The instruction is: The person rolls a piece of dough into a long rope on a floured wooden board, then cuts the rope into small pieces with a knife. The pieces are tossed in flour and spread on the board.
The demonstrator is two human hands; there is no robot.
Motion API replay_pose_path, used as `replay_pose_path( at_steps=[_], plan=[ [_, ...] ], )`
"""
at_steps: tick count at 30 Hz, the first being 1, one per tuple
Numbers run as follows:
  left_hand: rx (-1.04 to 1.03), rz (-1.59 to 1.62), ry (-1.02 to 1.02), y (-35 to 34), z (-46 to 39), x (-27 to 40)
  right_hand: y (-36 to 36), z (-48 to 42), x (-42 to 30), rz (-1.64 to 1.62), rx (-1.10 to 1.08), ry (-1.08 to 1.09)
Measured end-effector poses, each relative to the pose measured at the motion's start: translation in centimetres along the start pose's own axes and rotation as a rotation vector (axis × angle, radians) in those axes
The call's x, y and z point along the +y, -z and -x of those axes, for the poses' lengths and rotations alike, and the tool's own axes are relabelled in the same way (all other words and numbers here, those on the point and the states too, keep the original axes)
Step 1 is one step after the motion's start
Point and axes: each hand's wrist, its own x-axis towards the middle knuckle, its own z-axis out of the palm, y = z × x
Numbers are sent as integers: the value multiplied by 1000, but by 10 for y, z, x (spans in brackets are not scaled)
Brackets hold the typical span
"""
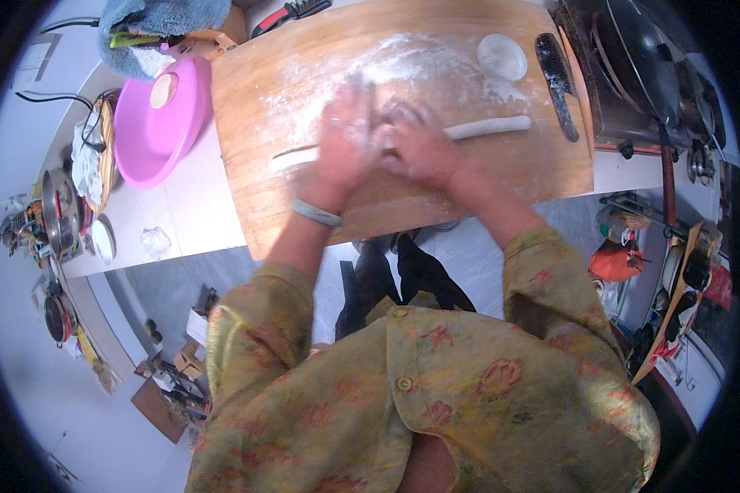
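Observation:
My left hand [347,138] is over the left half of a long white dough rope [488,127] on a wooden board [271,209]. Its fingers point away from me, and a pale bracelet circles the wrist. Right beside it, my right hand [416,138] lies over the middle of the rope with its fingers bent. Both hands are motion-blurred and hide that stretch of dough, so their grip is unclear. The rope's two ends stick out past them. White flour [401,58] is spread beyond my fingers. A round, pale lump of dough [501,57] sits farther right.
A black-handled kitchen knife [557,86] and a slim wooden rod [578,92] lie along the board's right edge. Past them, a wok [644,55] rests on a stove. On the left are a pink plastic basin [160,138], a blue towel [160,24] and a small white dish [103,240].

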Motion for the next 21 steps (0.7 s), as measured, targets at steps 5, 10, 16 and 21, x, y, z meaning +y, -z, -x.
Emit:
replay_pose_path(
  at_steps=[5, 10, 16, 21],
  plan=[
    [-164, 104, 128, -31, 59, 61, -32, 64, -49, -155, 144, -135],
    [-173, 17, 207, -33, 65, 62, -34, 78, -53, -153, 192, -113],
    [-27, -176, 220, -43, -22, 12, -11, -6, 5, 88, 175, -159],
    [-229, -52, -8, -41, -5, 11, -16, 16, -2, 7, 198, -169]
  ],
)
